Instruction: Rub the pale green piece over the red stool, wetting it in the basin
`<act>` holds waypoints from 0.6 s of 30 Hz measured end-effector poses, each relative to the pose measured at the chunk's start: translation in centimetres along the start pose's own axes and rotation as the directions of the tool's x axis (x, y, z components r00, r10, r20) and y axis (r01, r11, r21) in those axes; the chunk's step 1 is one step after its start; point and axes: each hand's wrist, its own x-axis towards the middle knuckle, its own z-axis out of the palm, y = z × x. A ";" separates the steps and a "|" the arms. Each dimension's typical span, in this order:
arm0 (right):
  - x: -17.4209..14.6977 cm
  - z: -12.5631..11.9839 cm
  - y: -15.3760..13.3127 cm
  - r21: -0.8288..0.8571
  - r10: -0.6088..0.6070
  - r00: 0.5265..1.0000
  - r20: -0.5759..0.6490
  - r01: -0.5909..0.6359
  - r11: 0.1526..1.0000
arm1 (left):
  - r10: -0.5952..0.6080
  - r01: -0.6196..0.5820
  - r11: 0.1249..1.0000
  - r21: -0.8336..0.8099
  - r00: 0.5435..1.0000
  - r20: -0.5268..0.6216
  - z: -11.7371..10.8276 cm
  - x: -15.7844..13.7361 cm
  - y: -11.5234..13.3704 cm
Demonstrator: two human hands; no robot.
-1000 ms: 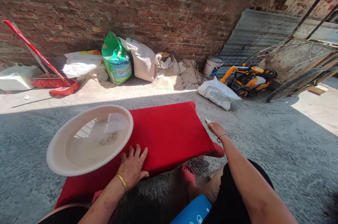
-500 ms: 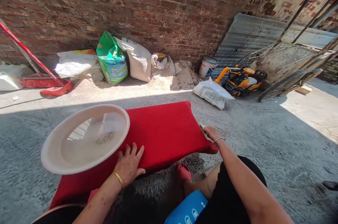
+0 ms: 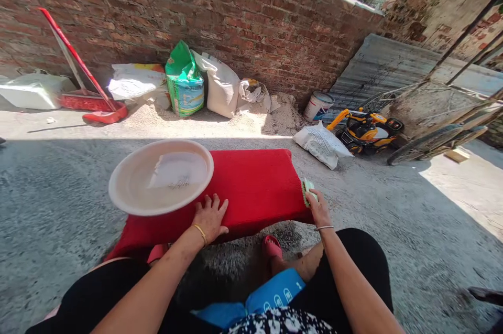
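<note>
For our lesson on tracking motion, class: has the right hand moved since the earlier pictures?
Yes. The right hand has moved nearer the person, judged against the far right corner of the red-covered bench.

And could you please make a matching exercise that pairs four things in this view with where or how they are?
1. Round pale plastic basin
2. Light green bristled brush
3. Person's left hand
4. Yellow-and-black plastic toy excavator

A. Held in the person's right hand
B. In front of the grey corrugated metal sheet
C. Containing clear liquid
D. Lying spread on the rectangular red fabric surface

Pairs: 1-C; 2-A; 3-D; 4-B
</note>
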 end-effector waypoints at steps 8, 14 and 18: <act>-8.7 10.1 -11.2 -0.146 -0.504 0.827 0.249 0.546 0.825 | -0.051 0.052 0.998 -0.047 0.998 0.024 -0.7 -1.6 -3.0; -7.5 10.6 -11.0 -0.306 -0.486 0.802 0.346 0.586 0.750 | -0.064 0.066 0.996 -0.059 0.997 0.037 -0.3 -3.0 -4.1; -4.0 5.7 -6.0 -0.479 -0.282 0.931 0.234 0.362 0.800 | -0.064 0.066 0.996 -0.063 0.997 0.035 0.2 -3.3 -3.9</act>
